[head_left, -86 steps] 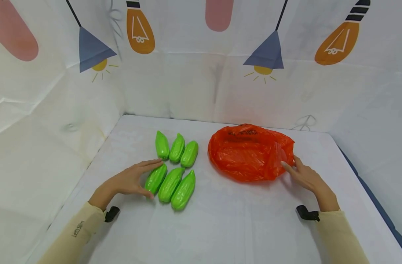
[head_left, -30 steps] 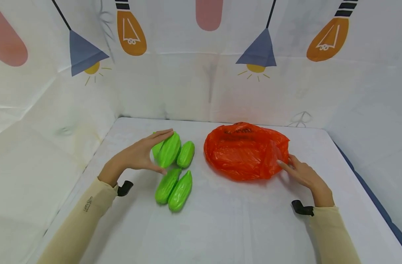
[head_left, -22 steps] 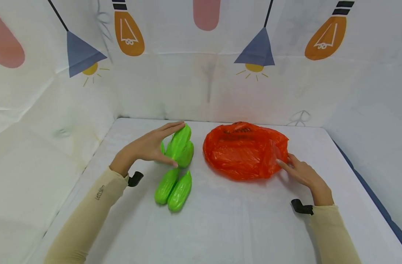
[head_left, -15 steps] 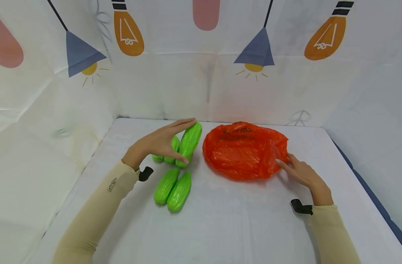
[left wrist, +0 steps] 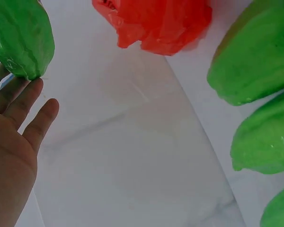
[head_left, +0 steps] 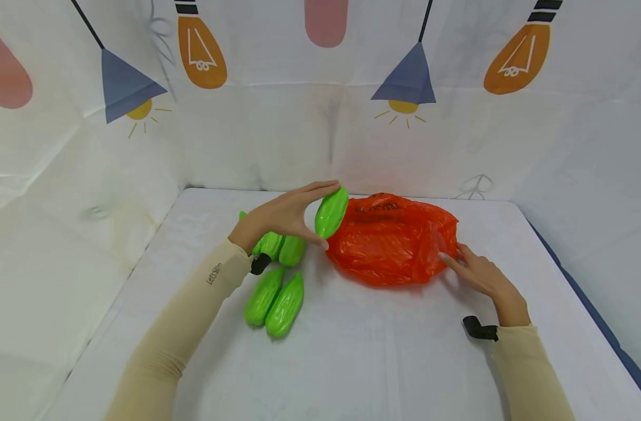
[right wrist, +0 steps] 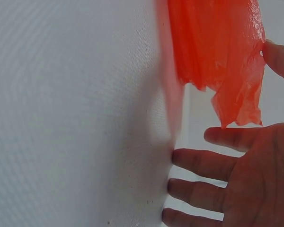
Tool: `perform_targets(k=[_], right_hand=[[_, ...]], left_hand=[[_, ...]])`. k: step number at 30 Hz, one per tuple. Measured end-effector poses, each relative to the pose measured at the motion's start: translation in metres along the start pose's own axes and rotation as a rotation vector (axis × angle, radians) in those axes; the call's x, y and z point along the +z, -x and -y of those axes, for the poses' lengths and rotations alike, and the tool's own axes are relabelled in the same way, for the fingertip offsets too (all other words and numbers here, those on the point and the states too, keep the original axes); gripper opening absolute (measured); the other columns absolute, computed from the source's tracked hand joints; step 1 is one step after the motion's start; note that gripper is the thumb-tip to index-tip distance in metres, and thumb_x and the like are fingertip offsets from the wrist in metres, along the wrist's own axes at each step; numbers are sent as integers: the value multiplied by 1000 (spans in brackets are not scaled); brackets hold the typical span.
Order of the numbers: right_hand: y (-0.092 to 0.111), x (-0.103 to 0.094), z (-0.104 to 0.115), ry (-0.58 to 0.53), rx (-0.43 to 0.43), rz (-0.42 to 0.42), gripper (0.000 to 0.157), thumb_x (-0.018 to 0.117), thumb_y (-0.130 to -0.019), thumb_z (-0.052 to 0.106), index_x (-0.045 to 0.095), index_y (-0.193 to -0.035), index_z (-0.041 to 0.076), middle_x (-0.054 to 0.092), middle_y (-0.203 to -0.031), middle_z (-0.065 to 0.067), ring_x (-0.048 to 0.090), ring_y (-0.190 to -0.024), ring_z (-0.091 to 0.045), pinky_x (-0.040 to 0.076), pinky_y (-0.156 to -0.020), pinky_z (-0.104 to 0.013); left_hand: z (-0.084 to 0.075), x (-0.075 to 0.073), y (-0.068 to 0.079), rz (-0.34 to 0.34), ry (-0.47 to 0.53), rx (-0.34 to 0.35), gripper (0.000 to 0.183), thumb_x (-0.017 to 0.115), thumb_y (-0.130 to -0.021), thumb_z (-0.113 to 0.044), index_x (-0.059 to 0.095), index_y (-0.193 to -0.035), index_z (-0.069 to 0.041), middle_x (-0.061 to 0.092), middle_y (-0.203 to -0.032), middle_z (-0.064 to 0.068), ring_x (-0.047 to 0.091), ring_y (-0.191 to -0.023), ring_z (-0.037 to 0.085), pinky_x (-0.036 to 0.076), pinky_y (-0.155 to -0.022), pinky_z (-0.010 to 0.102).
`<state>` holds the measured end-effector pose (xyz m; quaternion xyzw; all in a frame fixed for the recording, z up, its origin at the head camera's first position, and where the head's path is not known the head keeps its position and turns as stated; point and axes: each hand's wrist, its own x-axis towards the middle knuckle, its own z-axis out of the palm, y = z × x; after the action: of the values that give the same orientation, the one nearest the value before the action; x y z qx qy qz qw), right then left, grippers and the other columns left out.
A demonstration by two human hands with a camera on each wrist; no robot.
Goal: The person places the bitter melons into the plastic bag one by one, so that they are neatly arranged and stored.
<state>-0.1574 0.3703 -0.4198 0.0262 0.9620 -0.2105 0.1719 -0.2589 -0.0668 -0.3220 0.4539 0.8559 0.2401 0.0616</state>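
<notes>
My left hand (head_left: 291, 215) holds a bright green, ridged cucumber (head_left: 331, 213) between thumb and fingertips, raised at the left side of a red plastic bag (head_left: 389, 248). In the left wrist view the cucumber (left wrist: 23, 38) sits at the fingertips, and the thumb is out of sight. My right hand (head_left: 483, 278) is at the bag's right edge. In the right wrist view its thumb touches the bag (right wrist: 217, 52), while its fingers lie straight and apart below the bag's loose edge. Two cucumbers (head_left: 285, 305) lie in front; behind them, others (head_left: 292, 251) are partly hidden by the left hand.
The white tabletop (head_left: 362, 356) carries everything. White cloth walls (head_left: 278, 134) with printed lamps and bulbs stand at the back and sides. Dark wrist cameras (head_left: 479, 328) stick out at both sleeves.
My left hand has lifted the left cucumber of the front row and carried it rightward and back, past the rear row to the bag. The right hand has stayed at the bag's edge.
</notes>
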Motion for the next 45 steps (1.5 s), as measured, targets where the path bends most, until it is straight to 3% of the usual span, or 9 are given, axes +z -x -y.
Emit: perform_targets(k=[9, 17, 25, 35, 45], right_hand=[[-1, -1, -4, 5, 18, -3, 99, 30, -94, 72, 8, -154, -3, 32, -148, -37, 38, -127, -57, 37, -95, -74], [-1, 1, -2, 4, 11, -6, 99, 33, -94, 72, 9, -155, -2, 34, -146, -37, 40, -126, -56, 39, -94, -73], [-2, 1, -3, 8, -3, -32, 97, 32, -93, 72, 11, -155, 0, 38, -145, -36, 44, -124, -55, 39, -94, -73], [-1, 0, -5, 16, -18, -47, 96, 32, -94, 72, 12, -155, 0, 40, -145, -35, 46, -124, -54, 39, -95, -73], [-4, 1, -5, 18, -8, -41, 98, 33, -93, 73, 13, -155, 1, 39, -146, -34, 45, -125, -54, 38, -96, -72]], left_hand=[[-12, 18, -50, 34, 24, -26, 115, 78, -67, -68, 19, -158, -28, 20, -162, -8, 23, -148, 16, 32, -117, 46], [-11, 48, -76, 57, 36, -58, 115, 77, -67, -68, 20, -158, -26, 22, -161, -7, 31, -144, 16, 40, -112, 43], [-10, 66, -86, 124, 14, -101, 116, 76, -65, -72, 18, -157, -32, 18, -164, -6, 26, -148, 20, 36, -114, 49], [-7, 80, -92, 171, 29, -97, 113, 77, -68, -68, 20, -157, -27, 17, -164, -7, 22, -149, 19, 33, -116, 49], [-6, 96, -98, 232, -50, -137, 114, 73, -69, -72, 17, -158, -29, 16, -164, -5, 16, -151, 25, 24, -119, 54]])
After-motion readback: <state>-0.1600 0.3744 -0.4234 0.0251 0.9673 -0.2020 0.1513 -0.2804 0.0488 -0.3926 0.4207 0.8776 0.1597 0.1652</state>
